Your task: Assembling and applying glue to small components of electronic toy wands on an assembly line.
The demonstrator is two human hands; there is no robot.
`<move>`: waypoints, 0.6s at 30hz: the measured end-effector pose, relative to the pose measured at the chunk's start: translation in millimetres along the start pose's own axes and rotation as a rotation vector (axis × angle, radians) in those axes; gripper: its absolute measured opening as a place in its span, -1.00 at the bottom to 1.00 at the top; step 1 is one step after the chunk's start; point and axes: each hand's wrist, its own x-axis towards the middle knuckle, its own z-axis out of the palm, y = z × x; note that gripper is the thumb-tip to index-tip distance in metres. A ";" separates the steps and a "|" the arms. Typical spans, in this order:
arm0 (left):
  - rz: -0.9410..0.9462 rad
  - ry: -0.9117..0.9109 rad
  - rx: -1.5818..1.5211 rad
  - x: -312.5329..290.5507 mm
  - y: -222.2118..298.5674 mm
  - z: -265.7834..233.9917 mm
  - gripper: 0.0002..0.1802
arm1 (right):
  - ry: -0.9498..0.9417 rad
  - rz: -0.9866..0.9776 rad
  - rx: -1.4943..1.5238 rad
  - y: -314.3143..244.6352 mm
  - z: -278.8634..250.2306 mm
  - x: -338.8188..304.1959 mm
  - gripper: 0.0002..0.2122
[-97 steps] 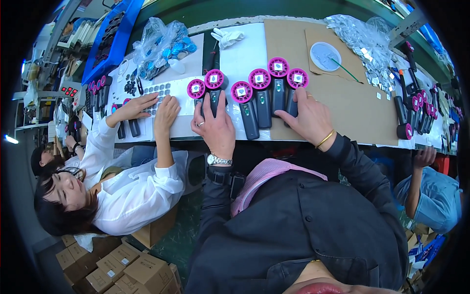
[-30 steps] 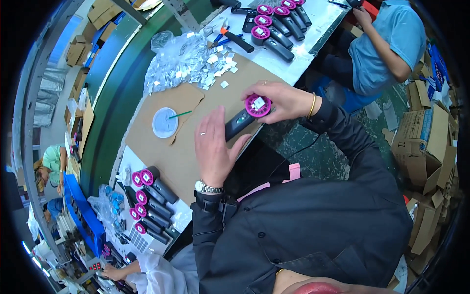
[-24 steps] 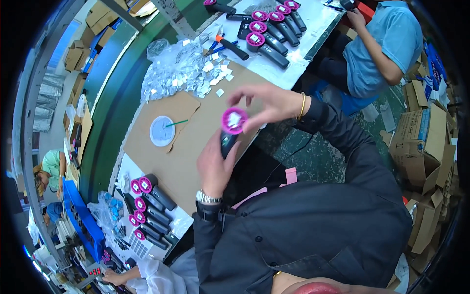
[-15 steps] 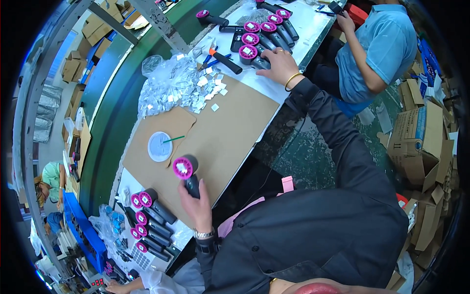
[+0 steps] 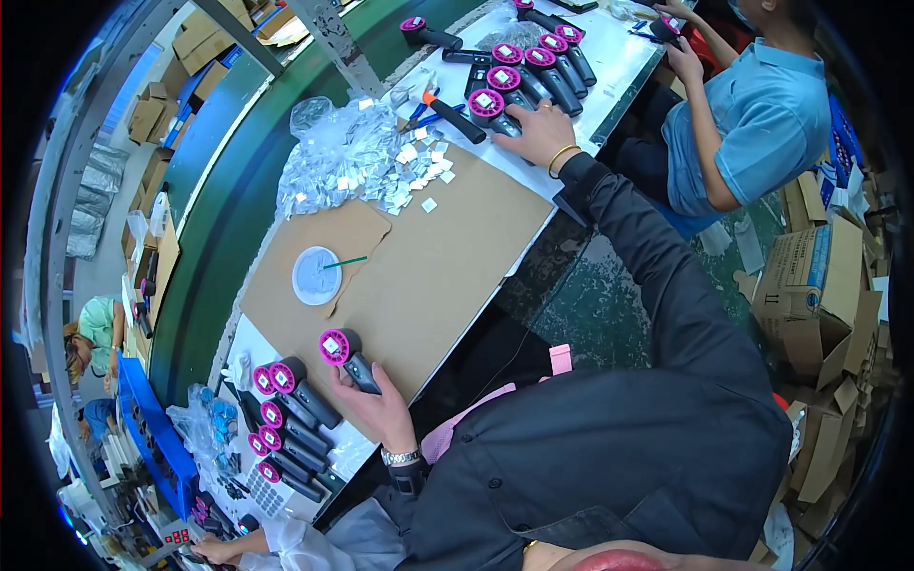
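My left hand is closed round the handle of a dark grey handheld device with a round pink slotted end. A white square sits at the middle of that pink end. The device is over the near part of a brown cardboard sheet. At the far right, my right hand has its fingers round the handle of a similar device, the nearest in a row lying on the white table. My palm side is hidden there.
Beside the sheet lie a heap of small white squares in clear plastic, an orange-and-black hammer, and a white tub with a green stick. More devices lie at the left. A co-worker in blue works at right.
My left hand has moved slightly left and nearer with its device, which has turned. My right hand stays at the same device. The co-worker now has a device raised in the hands.
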 end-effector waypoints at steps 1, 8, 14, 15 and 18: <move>0.015 0.009 0.021 -0.1 -1.8 1.0 -0.25 | -0.006 -0.002 0.030 -2.9 0.9 -0.3 -0.34; 0.154 0.103 -0.068 5.9 -23.8 21.6 -0.17 | 0.170 -0.136 0.305 20.6 -22.9 -41.4 -0.45; -0.031 0.027 -0.203 2.4 -4.1 14.6 -0.03 | 0.038 -0.316 0.479 -46.5 -78.2 -136.3 -0.44; -0.054 0.045 -0.189 0.5 -3.1 14.5 -0.03 | -0.039 -0.366 0.529 -57.3 -80.7 -149.8 -0.44; -0.083 0.058 -0.238 -0.6 -3.2 15.1 -0.01 | -0.177 -0.404 0.597 -96.6 -79.0 -182.9 -0.45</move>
